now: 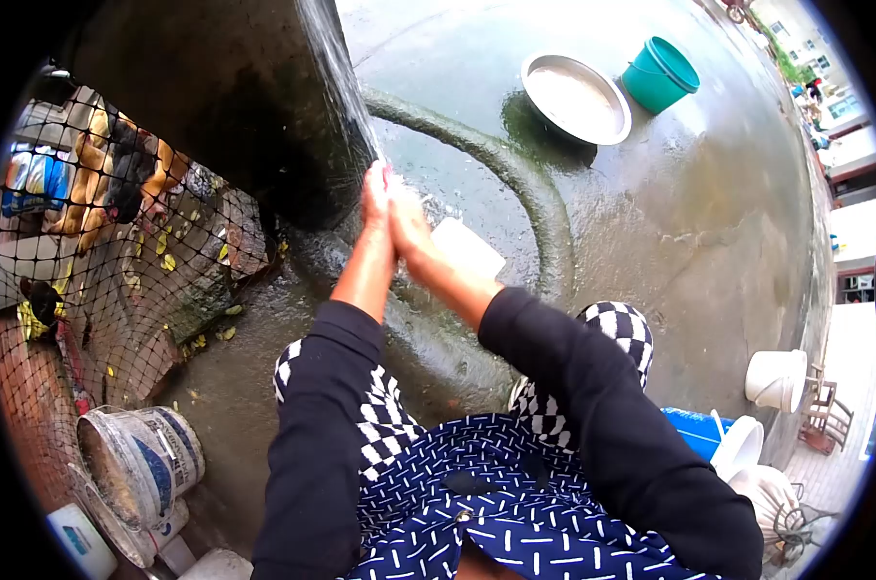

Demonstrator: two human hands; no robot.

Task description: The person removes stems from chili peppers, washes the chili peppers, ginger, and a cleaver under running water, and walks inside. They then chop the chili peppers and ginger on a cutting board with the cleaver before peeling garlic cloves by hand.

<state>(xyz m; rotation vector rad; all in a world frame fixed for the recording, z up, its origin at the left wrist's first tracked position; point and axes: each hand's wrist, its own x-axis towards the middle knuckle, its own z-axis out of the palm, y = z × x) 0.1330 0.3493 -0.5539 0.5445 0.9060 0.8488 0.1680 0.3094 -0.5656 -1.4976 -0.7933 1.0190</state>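
My left hand [373, 203] and my right hand [409, 220] are pressed palm to palm under a falling stream of water [339, 72]. Their fingers lie together, pointing up toward the stream, and water splashes off the fingertips. A small pink patch shows at the fingertips; whether anything lies between the palms is hidden. Just right of my right wrist, a white flat-sided object [467, 249] sits low in the wet basin area, partly covered by the hand. A raised curved concrete rim [515, 174] runs around this area.
A metal basin of cloudy liquid [573, 101] and a green bucket [662, 77] stand on the wet concrete. Black netting [119, 319] hangs at left, with chickens [100, 174] behind it. Stained buckets [162, 454] stand lower left; a white bucket [774, 379] is at right.
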